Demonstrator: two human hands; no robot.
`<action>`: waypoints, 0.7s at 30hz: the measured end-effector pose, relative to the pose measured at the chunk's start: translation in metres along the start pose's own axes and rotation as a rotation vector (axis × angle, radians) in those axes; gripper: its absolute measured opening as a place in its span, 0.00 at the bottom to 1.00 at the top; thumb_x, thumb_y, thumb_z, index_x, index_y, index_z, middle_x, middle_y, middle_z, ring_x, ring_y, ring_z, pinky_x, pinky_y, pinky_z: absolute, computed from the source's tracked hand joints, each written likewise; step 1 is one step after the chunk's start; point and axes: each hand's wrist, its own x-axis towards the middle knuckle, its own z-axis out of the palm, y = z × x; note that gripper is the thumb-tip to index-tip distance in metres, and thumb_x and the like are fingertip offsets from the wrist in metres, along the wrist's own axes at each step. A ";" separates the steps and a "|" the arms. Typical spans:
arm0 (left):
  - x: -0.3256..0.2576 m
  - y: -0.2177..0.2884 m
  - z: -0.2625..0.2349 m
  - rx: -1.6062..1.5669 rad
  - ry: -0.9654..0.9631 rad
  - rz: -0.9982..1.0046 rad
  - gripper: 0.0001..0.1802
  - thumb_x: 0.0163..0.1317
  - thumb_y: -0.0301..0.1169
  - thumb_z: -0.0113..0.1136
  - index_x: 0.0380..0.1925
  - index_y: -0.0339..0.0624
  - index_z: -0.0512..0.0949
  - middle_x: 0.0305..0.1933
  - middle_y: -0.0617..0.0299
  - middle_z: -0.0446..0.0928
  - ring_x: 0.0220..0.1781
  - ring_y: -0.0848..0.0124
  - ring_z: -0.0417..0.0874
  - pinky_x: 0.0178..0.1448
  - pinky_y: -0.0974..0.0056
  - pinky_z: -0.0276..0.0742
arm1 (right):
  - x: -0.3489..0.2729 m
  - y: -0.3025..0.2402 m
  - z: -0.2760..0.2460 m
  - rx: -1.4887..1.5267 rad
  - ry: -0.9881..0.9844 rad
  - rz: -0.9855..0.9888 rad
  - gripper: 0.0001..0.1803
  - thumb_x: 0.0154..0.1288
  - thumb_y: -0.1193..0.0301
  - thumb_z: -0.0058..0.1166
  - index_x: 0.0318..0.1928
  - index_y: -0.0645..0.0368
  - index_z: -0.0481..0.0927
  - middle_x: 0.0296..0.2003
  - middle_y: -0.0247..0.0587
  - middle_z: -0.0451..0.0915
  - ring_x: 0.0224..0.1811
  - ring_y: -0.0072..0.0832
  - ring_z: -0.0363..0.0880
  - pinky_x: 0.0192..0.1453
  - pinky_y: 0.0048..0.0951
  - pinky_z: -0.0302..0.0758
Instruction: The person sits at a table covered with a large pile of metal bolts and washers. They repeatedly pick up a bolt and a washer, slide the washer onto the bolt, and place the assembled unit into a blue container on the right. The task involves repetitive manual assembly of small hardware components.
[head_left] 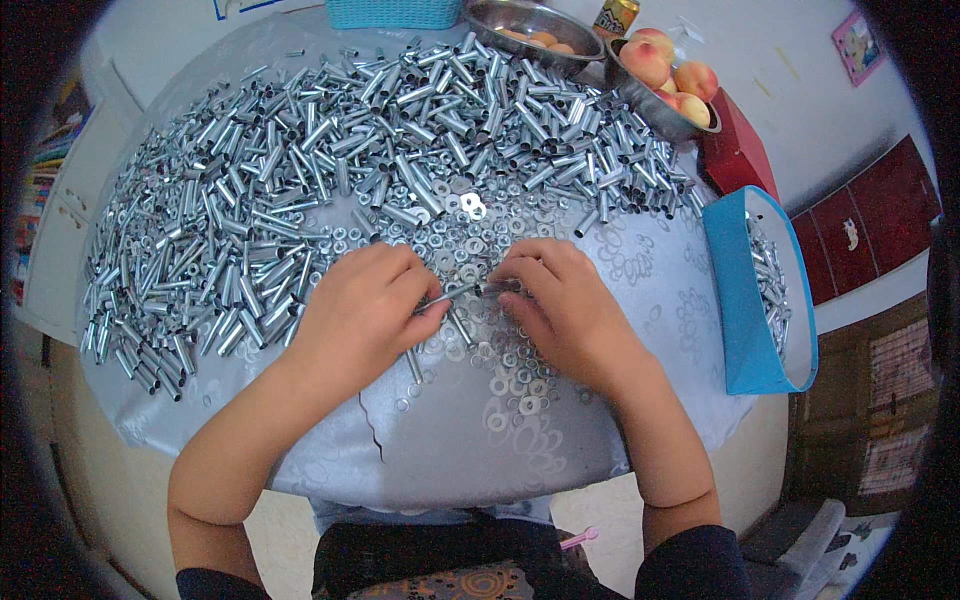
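Note:
My left hand (372, 305) pinches a thin metal bolt (448, 298) between thumb and fingertips, its shaft pointing right and slightly up. Close to the bolt's far end, my right hand (560, 310) has its fingers curled in; a blurred greyish piece shows at its fingertips, too unclear to name. Below and between the hands lie loose bolts (461, 327) and a scatter of flat washers (530, 404). More washers and nuts (455, 240) spread just beyond my fingers. Behind them a wide heap of shiny metal sleeves (400, 130) covers the far and left table.
A blue bin (745, 300) with metal parts stands at the table's right edge. Farther back are a bowl of peaches (690, 118), a dark red box (735, 150), a steel bowl of eggs (575, 62), a can (616, 17) and a light-blue basket (392, 12).

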 end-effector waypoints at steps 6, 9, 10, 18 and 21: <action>0.000 0.002 0.000 -0.021 -0.028 0.029 0.08 0.43 0.30 0.63 0.23 0.41 0.74 0.27 0.59 0.71 0.32 0.60 0.74 0.34 0.60 0.69 | -0.001 0.002 -0.001 -0.008 -0.022 0.009 0.11 0.50 0.76 0.54 0.37 0.57 0.73 0.39 0.41 0.72 0.43 0.39 0.69 0.47 0.35 0.65; 0.000 0.005 0.000 -0.012 -0.033 0.019 0.08 0.44 0.30 0.63 0.23 0.41 0.74 0.28 0.59 0.72 0.32 0.60 0.74 0.35 0.60 0.70 | -0.003 -0.001 0.000 -0.015 0.024 -0.016 0.11 0.50 0.76 0.54 0.37 0.57 0.73 0.37 0.40 0.73 0.42 0.38 0.70 0.46 0.34 0.65; 0.001 0.005 -0.001 -0.006 -0.035 0.013 0.08 0.44 0.30 0.63 0.23 0.41 0.74 0.28 0.59 0.72 0.32 0.60 0.74 0.35 0.60 0.70 | -0.002 -0.001 -0.001 -0.022 0.015 0.011 0.11 0.50 0.76 0.54 0.37 0.57 0.72 0.37 0.41 0.73 0.41 0.38 0.71 0.47 0.35 0.64; 0.000 0.004 0.001 -0.053 -0.007 0.041 0.08 0.44 0.30 0.63 0.24 0.41 0.75 0.29 0.59 0.72 0.33 0.61 0.74 0.36 0.61 0.71 | -0.001 0.006 -0.001 0.024 -0.086 0.012 0.11 0.50 0.76 0.54 0.37 0.58 0.73 0.35 0.41 0.74 0.38 0.39 0.72 0.42 0.36 0.68; -0.002 0.006 0.001 -0.082 -0.039 0.035 0.08 0.45 0.29 0.62 0.25 0.40 0.75 0.30 0.58 0.72 0.33 0.61 0.75 0.36 0.62 0.71 | -0.001 -0.001 0.001 0.049 -0.060 -0.069 0.11 0.50 0.77 0.54 0.37 0.58 0.74 0.35 0.42 0.74 0.38 0.39 0.72 0.40 0.35 0.69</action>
